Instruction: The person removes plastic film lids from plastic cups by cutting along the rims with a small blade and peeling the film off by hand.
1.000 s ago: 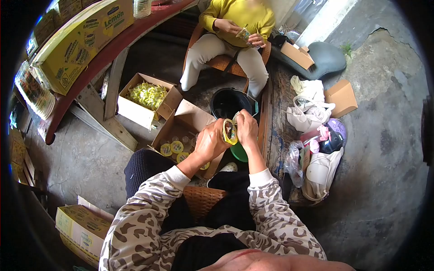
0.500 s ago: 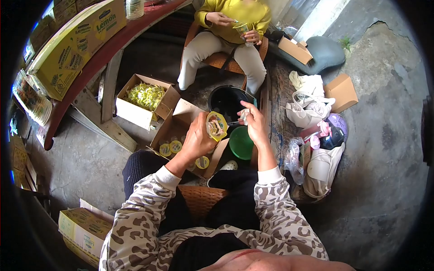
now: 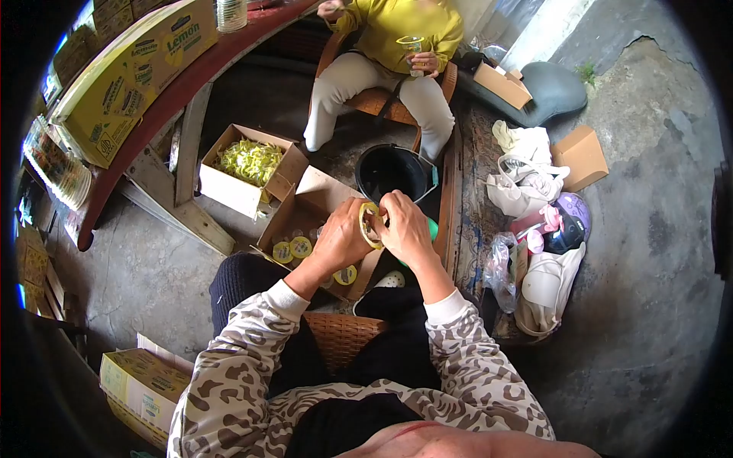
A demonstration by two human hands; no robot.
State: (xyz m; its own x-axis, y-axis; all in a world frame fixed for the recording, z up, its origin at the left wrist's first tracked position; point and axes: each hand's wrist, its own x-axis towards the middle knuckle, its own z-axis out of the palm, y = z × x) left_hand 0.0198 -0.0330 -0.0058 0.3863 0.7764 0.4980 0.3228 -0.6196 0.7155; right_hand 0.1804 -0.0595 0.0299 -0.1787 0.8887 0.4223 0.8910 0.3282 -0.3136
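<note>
The left hand [image 3: 340,237] is curled closed around the side of a yellow-rimmed cup [image 3: 366,228], while the right hand [image 3: 407,230] is partly closed with its fingers bent at the cup's mouth; whether they grip anything cannot be told. The cup is held above an open carton [image 3: 319,188] containing yellow-topped cups [image 3: 301,246], near a black bucket [image 3: 369,162].

The cup rim [image 3: 363,227] is yellow, bucket [image 3: 391,171] black, sleeves [image 3: 485,355] brown-spotted cream.
</note>
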